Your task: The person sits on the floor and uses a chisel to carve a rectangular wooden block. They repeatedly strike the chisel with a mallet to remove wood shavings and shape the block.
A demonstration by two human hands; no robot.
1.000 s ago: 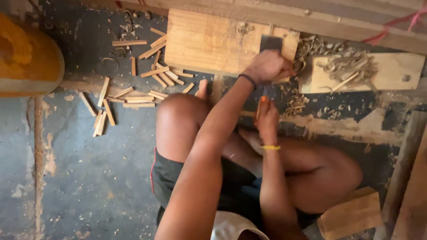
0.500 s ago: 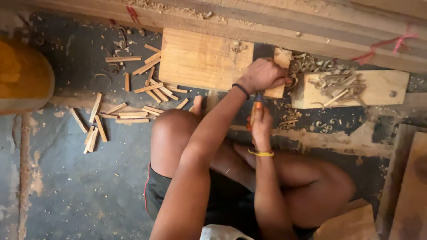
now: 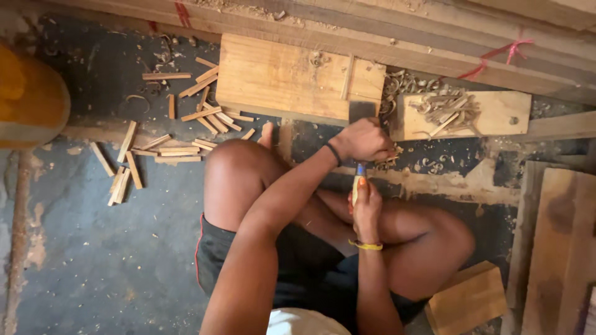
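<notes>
Sitting cross-legged on the floor, you keep the work close in front of your shins so both arms can bear down on it. Your left hand point(image 3: 366, 139) is closed into a fist at the near edge of the wooden board point(image 3: 292, 77), with a dark flat blade point(image 3: 362, 110) sticking out beyond the knuckles; what exactly that fist grips under the fingers is hidden. Your right hand point(image 3: 366, 205) is wrapped shut around a chisel point(image 3: 359, 180), of which only the yellow handle with a blue band shows between the two hands.

That chisel lies just nearer to you than the left fist, over the gap between your knees. Its long axis runs near to far, handle toward your body, working end pointing away at the board, so a push travels straight along the tool.

Short wooden sticks point(image 3: 155, 149) lie scattered on the floor to the left, well clear of your arms. Curled shavings point(image 3: 447, 108) are heaped on a smaller plank point(image 3: 503, 115) to the right, beside the board.
</notes>
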